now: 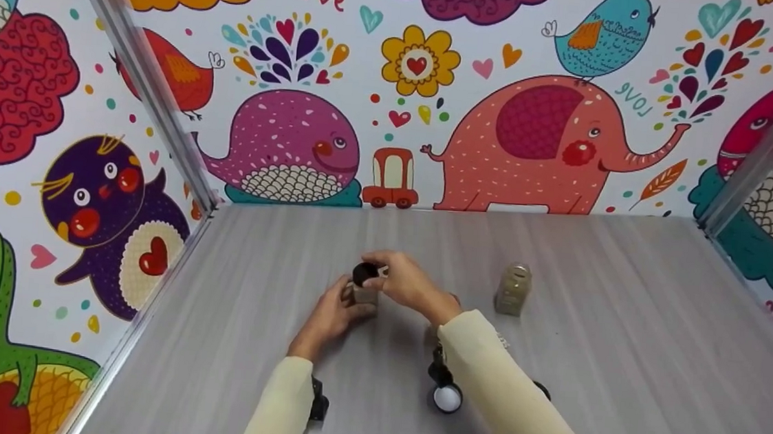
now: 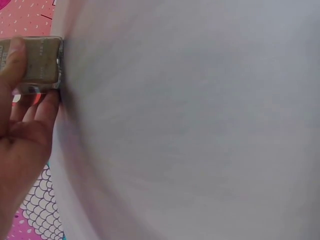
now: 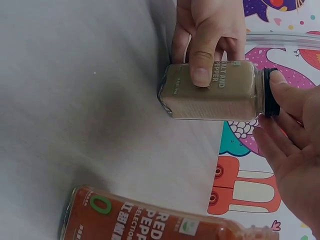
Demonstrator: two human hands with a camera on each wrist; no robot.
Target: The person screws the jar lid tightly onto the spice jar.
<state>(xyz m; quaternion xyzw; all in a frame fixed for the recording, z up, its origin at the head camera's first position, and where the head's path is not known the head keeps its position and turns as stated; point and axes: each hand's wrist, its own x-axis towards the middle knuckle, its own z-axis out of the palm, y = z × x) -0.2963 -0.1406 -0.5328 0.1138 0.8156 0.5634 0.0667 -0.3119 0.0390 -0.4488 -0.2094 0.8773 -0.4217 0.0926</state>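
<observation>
My left hand (image 1: 334, 313) grips the lower body of a square glass salt and pepper jar (image 3: 220, 95), thumb across its label. The jar stands upright on the table and is full of a beige-brown powder. At its top my right hand (image 1: 409, 284) pinches the black cap (image 3: 271, 92) between thumb and fingers, and the cap sits at the jar's neck. In the left wrist view the jar (image 2: 42, 60) shows only in part, at the left edge. A second jar, labelled red pepper (image 3: 150, 217), stands to the right with its glass neck bare.
On the grey table (image 1: 252, 255), a round black piece with a white inside (image 1: 447, 398) lies by the right forearm. Another black round edge (image 1: 542, 391) shows from behind the right sleeve. Printed cartoon walls (image 1: 407, 129) with metal corner posts (image 1: 142, 80) close off the back and sides.
</observation>
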